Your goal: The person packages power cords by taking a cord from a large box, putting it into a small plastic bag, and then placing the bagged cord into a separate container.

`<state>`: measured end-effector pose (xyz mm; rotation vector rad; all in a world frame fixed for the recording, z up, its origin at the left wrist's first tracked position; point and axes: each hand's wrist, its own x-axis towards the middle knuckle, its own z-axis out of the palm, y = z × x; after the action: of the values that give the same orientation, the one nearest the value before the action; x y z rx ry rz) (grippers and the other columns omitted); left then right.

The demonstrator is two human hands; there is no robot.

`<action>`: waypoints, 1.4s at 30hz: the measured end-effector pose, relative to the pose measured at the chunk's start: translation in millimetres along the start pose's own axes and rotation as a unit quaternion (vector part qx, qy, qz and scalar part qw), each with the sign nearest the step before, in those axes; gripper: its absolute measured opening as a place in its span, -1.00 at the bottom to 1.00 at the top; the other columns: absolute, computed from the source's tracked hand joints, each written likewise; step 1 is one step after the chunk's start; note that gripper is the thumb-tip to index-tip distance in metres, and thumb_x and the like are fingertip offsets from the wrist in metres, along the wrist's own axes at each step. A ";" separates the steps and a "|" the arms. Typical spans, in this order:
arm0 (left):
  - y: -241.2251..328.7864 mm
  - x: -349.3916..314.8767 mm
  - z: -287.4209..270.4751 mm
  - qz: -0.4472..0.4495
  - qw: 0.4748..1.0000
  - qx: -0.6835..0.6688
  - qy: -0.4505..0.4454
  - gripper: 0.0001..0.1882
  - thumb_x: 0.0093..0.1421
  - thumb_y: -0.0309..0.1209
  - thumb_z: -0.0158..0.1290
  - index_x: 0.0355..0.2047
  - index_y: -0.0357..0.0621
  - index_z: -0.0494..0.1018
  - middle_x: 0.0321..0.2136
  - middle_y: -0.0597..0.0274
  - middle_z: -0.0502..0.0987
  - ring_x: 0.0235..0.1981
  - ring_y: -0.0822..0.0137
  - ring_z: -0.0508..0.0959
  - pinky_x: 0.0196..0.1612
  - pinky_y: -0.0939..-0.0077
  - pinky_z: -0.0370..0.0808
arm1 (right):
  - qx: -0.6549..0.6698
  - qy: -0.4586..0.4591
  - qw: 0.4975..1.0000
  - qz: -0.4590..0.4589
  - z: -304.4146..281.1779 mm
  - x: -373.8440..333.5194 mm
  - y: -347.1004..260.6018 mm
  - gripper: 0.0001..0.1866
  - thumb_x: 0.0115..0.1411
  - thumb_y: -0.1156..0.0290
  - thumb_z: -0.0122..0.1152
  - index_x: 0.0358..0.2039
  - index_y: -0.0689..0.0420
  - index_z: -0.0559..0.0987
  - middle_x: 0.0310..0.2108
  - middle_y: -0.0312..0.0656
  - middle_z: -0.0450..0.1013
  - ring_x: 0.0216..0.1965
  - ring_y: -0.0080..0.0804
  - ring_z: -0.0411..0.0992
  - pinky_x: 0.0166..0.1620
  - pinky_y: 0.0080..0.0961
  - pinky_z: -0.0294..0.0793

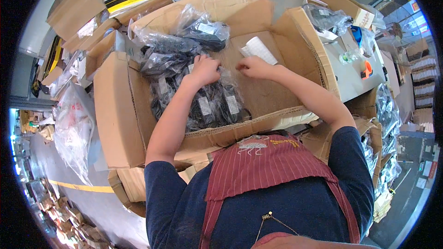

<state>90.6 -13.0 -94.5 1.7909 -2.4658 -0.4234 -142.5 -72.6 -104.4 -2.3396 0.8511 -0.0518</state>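
Both hands are inside a large open cardboard box [117, 106]. Several clear plastic bags of black items [203, 103], with white labels on them, fill its left side; the exact kind of item is hard to make out. My left hand [205, 70] rests over these bags with its fingers curled closed, and what they hold, if anything, is hidden. Over the bare right part of the box, my right hand [257, 68] has its fingertips drawn together; anything between them is too small to name. A white sheet of labels [259, 50] lies just beyond my right hand.
More bagged black items [326, 17] sit at the back right on a grey table [357, 80], near an orange-handled tool [367, 70]. Smaller cardboard boxes [78, 4] crowd the back left. A clear plastic bag [74, 129] hangs left of the box.
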 end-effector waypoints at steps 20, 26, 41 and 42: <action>31.1 7.2 -5.3 -0.120 0.719 -0.677 -0.101 -0.45 -0.09 -0.54 0.05 0.00 -0.43 0.46 -0.20 0.10 0.58 -0.21 0.40 0.52 -0.15 0.56 0.44 | -0.045 0.081 0.984 0.153 -45.1 -0.9 40.1 -0.75 0.03 0.34 0.25 -0.31 0.22 0.58 -0.27 0.08 0.54 -0.16 -0.03 0.50 -0.09 -0.23 0.46; 34.1 8.5 -13.0 -0.050 0.770 -0.610 -0.178 -0.45 0.01 -0.43 0.10 0.06 -0.40 0.44 -0.10 0.08 0.57 -0.07 0.30 0.53 0.05 0.49 0.38 | 0.170 0.132 0.968 0.132 -75.8 -3.0 44.1 -0.76 0.10 0.41 0.20 -0.23 0.25 0.58 -0.30 -0.13 0.56 -0.23 -0.35 0.49 -0.13 -0.41 0.45; 60.4 -1.0 -13.4 -0.033 0.729 -0.682 0.043 -0.84 0.19 -0.42 0.19 -0.29 -0.17 0.45 -0.53 0.43 0.44 -0.55 0.56 0.39 -0.42 0.57 0.39 | 0.445 0.161 0.877 0.084 -106.8 -15.6 12.6 -0.72 0.12 0.47 0.15 -0.13 0.22 0.59 -0.25 -0.27 0.54 -0.23 -0.52 0.46 -0.10 -0.54 0.42; 61.9 -0.3 -19.0 -0.036 0.707 -0.702 0.078 -0.84 0.17 -0.44 0.20 -0.29 -0.18 0.45 -0.53 0.43 0.44 -0.57 0.56 0.38 -0.45 0.57 0.38 | 0.435 0.161 0.880 0.102 -109.3 -17.2 13.3 -0.73 0.12 0.47 0.15 -0.15 0.22 0.60 -0.26 -0.26 0.54 -0.23 -0.51 0.46 -0.11 -0.55 0.43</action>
<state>37.6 1.5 -60.3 1.0413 -1.0834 -1.4945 -190.0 -131.1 -22.4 -1.3978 0.9628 -0.6181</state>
